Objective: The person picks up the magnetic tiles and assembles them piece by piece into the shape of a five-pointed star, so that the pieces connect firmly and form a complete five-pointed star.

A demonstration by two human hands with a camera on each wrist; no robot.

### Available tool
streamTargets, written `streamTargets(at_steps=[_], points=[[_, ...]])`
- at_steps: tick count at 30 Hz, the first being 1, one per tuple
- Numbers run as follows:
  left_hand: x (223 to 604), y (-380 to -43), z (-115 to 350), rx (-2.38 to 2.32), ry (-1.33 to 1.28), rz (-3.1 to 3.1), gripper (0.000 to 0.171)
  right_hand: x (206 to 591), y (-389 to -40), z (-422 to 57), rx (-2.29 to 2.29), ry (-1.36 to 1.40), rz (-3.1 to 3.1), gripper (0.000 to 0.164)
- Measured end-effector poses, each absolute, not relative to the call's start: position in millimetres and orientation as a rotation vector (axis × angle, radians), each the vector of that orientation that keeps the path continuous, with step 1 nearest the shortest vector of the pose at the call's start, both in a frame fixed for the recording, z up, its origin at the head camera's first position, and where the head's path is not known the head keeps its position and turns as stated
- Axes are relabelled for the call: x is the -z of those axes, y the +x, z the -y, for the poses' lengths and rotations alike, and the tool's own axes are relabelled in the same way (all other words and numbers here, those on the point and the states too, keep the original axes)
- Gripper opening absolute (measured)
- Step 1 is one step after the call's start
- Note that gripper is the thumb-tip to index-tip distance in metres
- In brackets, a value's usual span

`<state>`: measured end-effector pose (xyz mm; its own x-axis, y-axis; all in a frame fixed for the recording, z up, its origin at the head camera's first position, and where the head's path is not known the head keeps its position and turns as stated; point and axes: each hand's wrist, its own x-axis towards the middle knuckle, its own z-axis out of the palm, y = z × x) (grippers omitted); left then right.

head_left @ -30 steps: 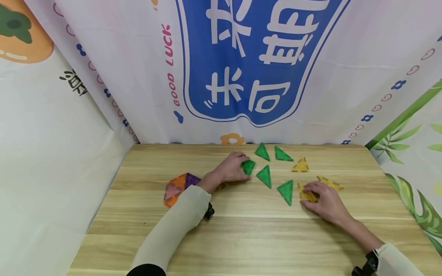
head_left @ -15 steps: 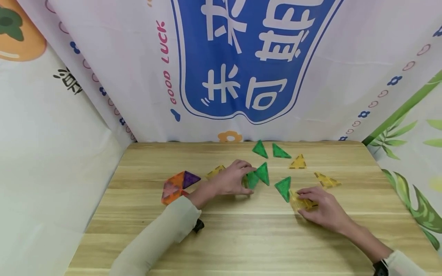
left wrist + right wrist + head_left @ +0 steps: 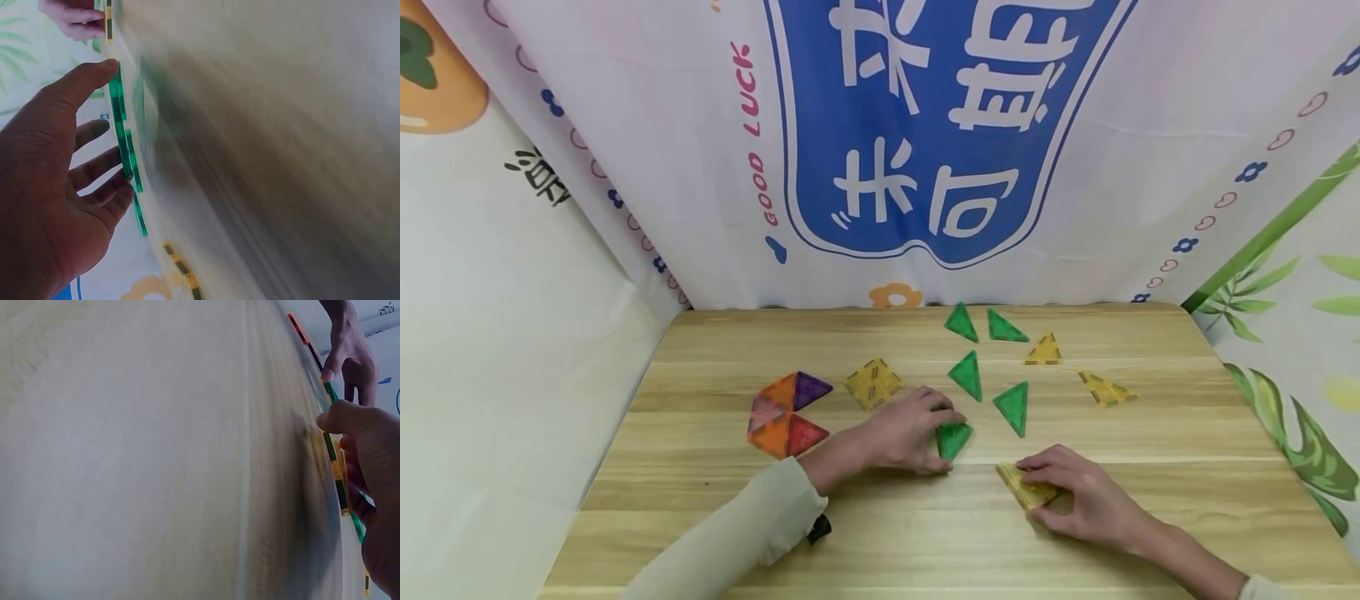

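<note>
In the head view my left hand (image 3: 910, 433) pinches a green triangular magnetic tile (image 3: 953, 440) by its edges, low over the middle of the table. The left wrist view shows the thumb at one end of that green tile (image 3: 117, 119) and the fingers along the other. My right hand (image 3: 1078, 500) grips a yellow triangular magnetic tile (image 3: 1024, 485) nearer the front, to the right of the left hand. From the right wrist, the yellow tile (image 3: 336, 465) appears edge-on, with the thumb at its near edge and the curled fingers behind it.
Several loose green triangles (image 3: 1012, 408) and yellow triangles (image 3: 1105, 389) lie on the wooden table (image 3: 925, 542) behind the hands. Two yellow triangles form a square (image 3: 873, 383). Left of it sits a joined group with orange (image 3: 772, 437), pink, red (image 3: 806, 433) and purple (image 3: 812, 389) tiles.
My left hand has brought the green tile toward the front, uncovering the yellow square and red tile. My right hand has moved the yellow tile frontward and left, tilting it.
</note>
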<state>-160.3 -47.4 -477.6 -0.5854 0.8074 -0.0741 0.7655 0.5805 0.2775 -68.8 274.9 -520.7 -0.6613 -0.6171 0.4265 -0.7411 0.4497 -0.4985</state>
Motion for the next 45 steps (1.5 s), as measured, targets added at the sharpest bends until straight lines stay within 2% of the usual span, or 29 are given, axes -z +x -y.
streamTargets(at_steps=[9, 15, 25, 29, 37, 45], points=[[486, -153, 36, -0.254, 1.390, -2.618, 0.055, 525, -58, -266, -1.041, 1.339, 2.411, 0.046], [490, -150, 30, -0.236, 1.409, -2.626, 0.056, 531, -57, -262, -1.005, 1.416, 2.312, 0.051], [488, -145, 31, -0.282, 1.481, -2.536, 0.058, 531, -52, -256, -0.974, 1.432, 2.342, 0.046], [487, -145, 29, -0.252, 1.514, -2.508, 0.054, 532, -52, -253, -0.975, 1.421, 2.361, 0.043], [485, -144, 24, -0.213, 1.566, -2.444, 0.053, 534, -53, -247, -0.954, 1.406, 2.297, 0.047], [487, -146, 22, -0.213, 1.598, -2.395, 0.056, 530, -51, -243, -0.889, 1.369, 2.351, 0.036]])
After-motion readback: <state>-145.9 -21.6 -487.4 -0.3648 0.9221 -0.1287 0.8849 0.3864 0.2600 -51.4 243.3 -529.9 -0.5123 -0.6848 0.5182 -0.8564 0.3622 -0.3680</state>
